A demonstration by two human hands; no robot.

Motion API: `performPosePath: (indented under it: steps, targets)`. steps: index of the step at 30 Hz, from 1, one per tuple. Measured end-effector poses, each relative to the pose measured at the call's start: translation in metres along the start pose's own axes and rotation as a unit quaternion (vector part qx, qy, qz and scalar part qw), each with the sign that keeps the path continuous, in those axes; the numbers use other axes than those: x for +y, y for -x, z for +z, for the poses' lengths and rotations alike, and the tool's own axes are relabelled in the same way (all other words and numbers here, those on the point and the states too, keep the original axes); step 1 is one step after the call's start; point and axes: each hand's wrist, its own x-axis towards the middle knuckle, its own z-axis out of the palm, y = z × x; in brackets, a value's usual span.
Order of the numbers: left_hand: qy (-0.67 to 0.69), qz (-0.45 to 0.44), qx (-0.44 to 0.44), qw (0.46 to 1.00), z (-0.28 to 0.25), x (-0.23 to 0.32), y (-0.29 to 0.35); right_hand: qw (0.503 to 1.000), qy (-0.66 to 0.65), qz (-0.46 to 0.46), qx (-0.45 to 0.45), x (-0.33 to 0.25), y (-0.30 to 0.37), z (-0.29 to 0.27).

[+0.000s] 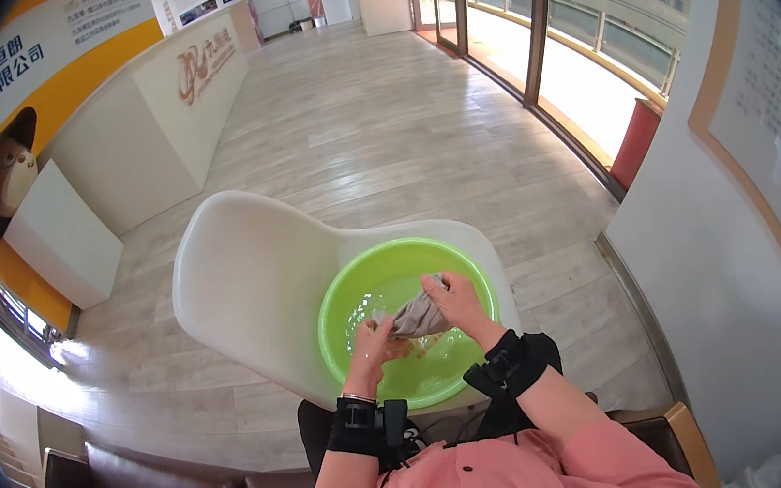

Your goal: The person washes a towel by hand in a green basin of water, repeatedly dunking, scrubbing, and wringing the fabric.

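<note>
A crumpled grey cloth [419, 317] is stretched between my two hands, above a round bright green basin [327, 344]. My left hand [374, 345] is closed on the cloth's lower left end. With its fingers gripping the upper right end, my right hand [458, 304] sits a little farther off. Shiny water lies in the basin below, and some orange-brown bits or pattern show under the cloth. Whether the cloth is a sock or a rag, I cannot tell.
The basin rests on the seat of a white moulded chair [237, 263], its backrest to the left. Dark brown sofa seating [167, 486] is around me. A white counter [142, 128] stands far left; glass doors [529, 22] and a white wall panel [707, 283] line the right.
</note>
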Motion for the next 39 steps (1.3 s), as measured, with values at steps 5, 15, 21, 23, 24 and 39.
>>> performPosePath:
  steps: [5,15,21,23,24,39]
  targets:
    - [-0.204,0.232,0.056,0.949,-0.001,-0.018,-0.012,0.997,-0.064,-0.019,-0.033,-0.027,0.001,-0.003]
    - [0.002,0.274,-0.071,0.959,0.002,-0.008,-0.007,0.984,0.011,-0.055,-0.168,-0.022,0.004,-0.005]
    - [0.037,0.232,-0.032,0.972,-0.008,-0.003,-0.005,0.976,0.044,0.004,-0.213,-0.026,0.012,-0.022]
    - [0.106,0.255,0.012,0.961,-0.008,0.010,0.002,0.977,0.017,0.045,-0.210,-0.012,0.011,-0.028]
    - [0.119,0.262,0.005,0.958,-0.009,0.012,0.003,0.976,0.003,0.064,-0.210,-0.007,0.011,-0.028]
    - [0.215,0.108,-0.040,0.970,0.043,-0.020,-0.005,0.950,0.238,-0.199,-0.036,-0.025,0.012,0.027]
